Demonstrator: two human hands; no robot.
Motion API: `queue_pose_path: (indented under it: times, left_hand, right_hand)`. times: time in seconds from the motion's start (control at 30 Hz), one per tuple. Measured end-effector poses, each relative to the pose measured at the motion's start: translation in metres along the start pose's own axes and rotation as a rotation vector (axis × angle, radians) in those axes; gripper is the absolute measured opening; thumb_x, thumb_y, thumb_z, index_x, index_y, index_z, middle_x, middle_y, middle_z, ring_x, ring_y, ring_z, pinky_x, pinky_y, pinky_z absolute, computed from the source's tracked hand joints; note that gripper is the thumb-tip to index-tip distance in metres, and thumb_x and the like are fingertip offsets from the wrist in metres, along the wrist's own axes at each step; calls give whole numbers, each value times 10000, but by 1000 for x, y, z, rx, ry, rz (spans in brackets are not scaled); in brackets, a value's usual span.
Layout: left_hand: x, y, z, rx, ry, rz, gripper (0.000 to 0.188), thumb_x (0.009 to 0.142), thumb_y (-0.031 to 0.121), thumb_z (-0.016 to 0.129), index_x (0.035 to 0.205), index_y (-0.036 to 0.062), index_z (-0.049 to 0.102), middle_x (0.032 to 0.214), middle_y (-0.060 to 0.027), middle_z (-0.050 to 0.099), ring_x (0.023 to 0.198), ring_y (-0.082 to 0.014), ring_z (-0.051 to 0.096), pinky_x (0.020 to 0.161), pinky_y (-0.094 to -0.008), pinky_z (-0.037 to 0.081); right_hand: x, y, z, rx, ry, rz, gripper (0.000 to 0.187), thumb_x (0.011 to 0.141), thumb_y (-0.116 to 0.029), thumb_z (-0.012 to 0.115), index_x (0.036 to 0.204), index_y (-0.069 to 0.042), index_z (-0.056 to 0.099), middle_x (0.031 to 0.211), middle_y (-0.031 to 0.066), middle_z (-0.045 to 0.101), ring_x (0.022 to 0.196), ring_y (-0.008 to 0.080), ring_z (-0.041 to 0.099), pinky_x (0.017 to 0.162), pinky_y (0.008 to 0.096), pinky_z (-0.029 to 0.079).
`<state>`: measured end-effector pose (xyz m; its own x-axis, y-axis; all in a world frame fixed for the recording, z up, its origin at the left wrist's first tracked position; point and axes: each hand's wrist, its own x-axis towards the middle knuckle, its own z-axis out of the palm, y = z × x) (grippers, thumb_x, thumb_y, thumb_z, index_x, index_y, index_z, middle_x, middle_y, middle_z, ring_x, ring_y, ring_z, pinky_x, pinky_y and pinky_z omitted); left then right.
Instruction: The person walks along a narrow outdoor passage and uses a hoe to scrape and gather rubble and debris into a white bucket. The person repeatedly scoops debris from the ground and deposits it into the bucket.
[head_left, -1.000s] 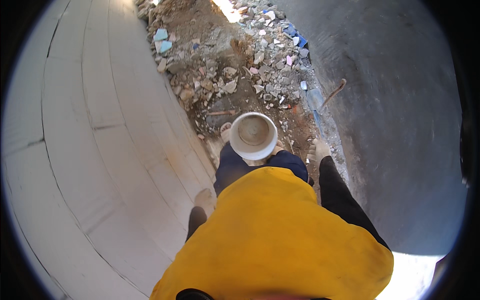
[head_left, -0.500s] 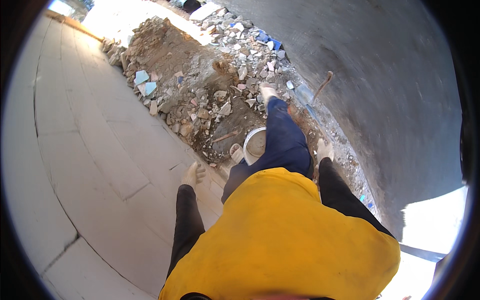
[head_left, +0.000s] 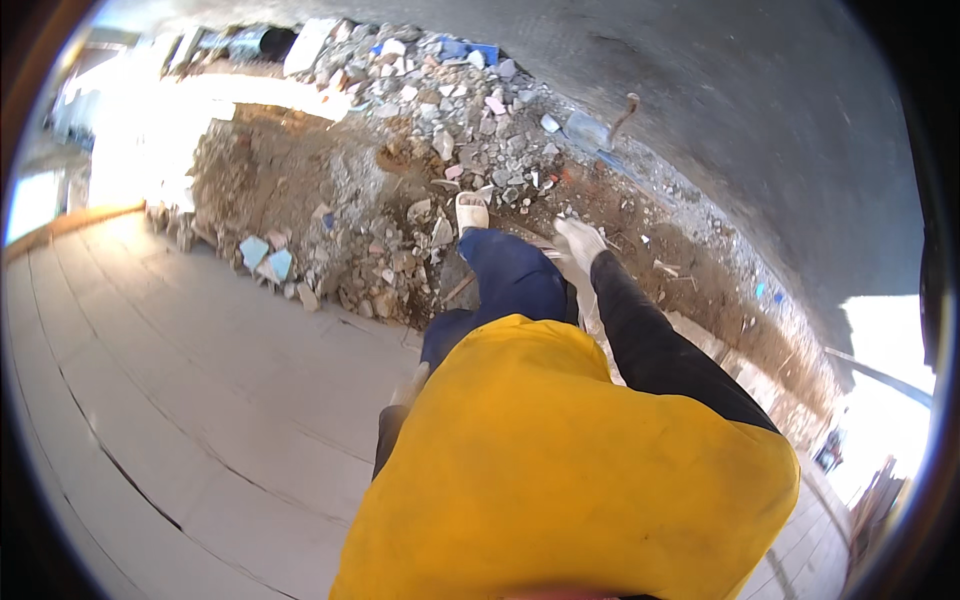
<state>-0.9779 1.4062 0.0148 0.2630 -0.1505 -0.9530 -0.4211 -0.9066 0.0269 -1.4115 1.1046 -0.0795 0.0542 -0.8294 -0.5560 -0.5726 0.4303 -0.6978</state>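
Observation:
My right hand [head_left: 580, 243] reaches forward past my navy trouser leg, above the dirt. Its pale fingers look stretched out, with nothing seen in them. Below it, between my leg and my dark right sleeve [head_left: 655, 345], is a pale, blurred surface [head_left: 588, 305] that I cannot make out. My left hand [head_left: 410, 384] is smeared and mostly covered by my yellow shirt [head_left: 545, 450], so its fingers do not show. A sandalled foot [head_left: 472, 212] is on the rubble's edge.
A heap of dirt and broken stone [head_left: 290, 170] lies ahead, with light blue tile pieces [head_left: 268, 259] in it. A large grey wall [head_left: 760, 130] rises on the right. Pale block courses [head_left: 200, 370] run along the left. A bent rod [head_left: 623, 118] sticks up near the wall.
My right hand has moved forward and to the left. My left hand has drawn back beside my body. The view has turned, and the white bucket by my foot no longer shows.

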Motion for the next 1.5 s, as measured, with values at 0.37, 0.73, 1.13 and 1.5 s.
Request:
queue_pose_path:
  times: [0.37,0.73,1.13,1.5]
  left_hand:
    - [-117,189,-210,353,-94,333,577,1040,559,499,1072,32,733,1053,-328,715,964,-508,687,838,-583,500]
    - [-30,306,-323,1501,-230,950,486,1087,477,511,959,71,744,907,-193,769,928,-438,742,805,-547,580]
    - [-134,505,-261,2063,-314,859,376,1054,470,513,1083,196,768,1032,-132,771,992,-370,748,910,-497,571]
    - [-64,765,-104,1701,-186,1065,389,1008,432,732,1164,78,778,987,-153,788,943,-319,765,850,-445,577]
  right_hand:
    - [-20,-107,-45,566,69,487,554,1017,-554,684,1070,-11,777,837,94,759,574,142,610,513,301,460]
    - [-163,-52,75,1043,607,716,594,1040,-453,683,1503,-90,596,1119,78,700,906,209,688,741,387,619]
    - [-138,-28,113,1181,892,851,827,1029,-408,637,1637,93,386,1520,283,600,1361,317,624,1137,395,475]
    - [7,-25,61,1637,1201,477,798,1104,-552,538,1738,-145,275,1607,181,507,1357,343,585,1007,461,569]
